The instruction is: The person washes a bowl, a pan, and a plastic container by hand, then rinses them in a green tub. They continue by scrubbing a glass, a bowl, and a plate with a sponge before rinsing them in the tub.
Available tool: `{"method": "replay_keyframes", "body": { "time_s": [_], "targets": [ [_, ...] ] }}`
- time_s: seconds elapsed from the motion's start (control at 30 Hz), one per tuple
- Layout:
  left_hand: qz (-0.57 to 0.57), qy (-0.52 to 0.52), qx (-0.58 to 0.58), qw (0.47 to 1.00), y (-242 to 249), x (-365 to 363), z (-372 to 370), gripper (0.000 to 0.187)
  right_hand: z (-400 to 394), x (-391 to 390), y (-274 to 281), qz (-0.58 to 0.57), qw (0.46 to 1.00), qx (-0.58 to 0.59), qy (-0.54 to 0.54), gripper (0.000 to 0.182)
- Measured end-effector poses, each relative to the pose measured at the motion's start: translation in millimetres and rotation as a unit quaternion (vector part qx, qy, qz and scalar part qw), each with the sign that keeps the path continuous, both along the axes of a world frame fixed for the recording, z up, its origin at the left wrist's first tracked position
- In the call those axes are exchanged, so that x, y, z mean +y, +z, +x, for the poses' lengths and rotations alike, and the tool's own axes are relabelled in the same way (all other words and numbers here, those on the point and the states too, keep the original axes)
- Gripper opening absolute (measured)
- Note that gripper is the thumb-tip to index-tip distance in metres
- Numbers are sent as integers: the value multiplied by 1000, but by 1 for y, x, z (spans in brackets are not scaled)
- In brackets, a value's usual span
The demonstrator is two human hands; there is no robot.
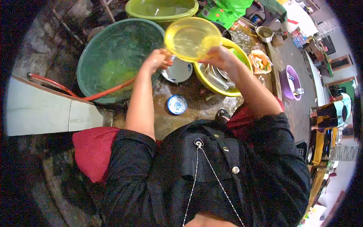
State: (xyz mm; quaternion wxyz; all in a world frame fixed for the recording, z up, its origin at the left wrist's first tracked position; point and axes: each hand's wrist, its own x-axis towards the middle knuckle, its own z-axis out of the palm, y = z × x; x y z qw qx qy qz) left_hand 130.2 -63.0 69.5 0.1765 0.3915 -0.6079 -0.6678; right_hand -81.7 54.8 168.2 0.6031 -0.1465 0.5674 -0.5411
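The thin, round, translucent yellow basin (185, 37) is held up over the wet floor (202, 110). The left hand's (155, 61) fingers pinch its rim; the right hand's (221, 59), blurred, grip the opposite edge. A green plastic tub (113, 43) crowds the left; bare floor surrounds the smooth saucer (177, 105).

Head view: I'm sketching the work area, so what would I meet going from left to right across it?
Big green tub → see-through yellow bowl → metal pot → purple tub → person in the background.
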Motion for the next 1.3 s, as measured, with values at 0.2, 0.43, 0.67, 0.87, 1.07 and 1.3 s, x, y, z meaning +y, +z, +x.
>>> {"method": "replay_keyframes", "body": {
  "time_s": [0.2, 0.43, 0.67, 0.87, 1.07, 1.3],
  "targets": [
    [2, -209, -244, 947, -88, 29, -60, 32, -118, 75, -35, 102, 758, 600, 235, 49],
    [94, -99, -392, 910, -278, 94, -42, 29, -165, 136, -79, 134, 669, 688, 247, 51],
    [197, 72, -332, 920, -307, 95, -53, 29, -162, 141, -86, 73, 710, 643, 278, 38],
    [87, 233, -250, 936, -237, 68, -109, 31, -155, 121, -128, -26, 769, 556, 315, 23],
    [-194, -26, -419, 886, -171, 52, -105, 23, -160, 108, -173, 23, 936, 306, 170, 31],
    [59, 335, -1, 940, -357, -33, -74, 35, -154, 100, -109, 164, 969, 181, -34, 33]
  ]
}}
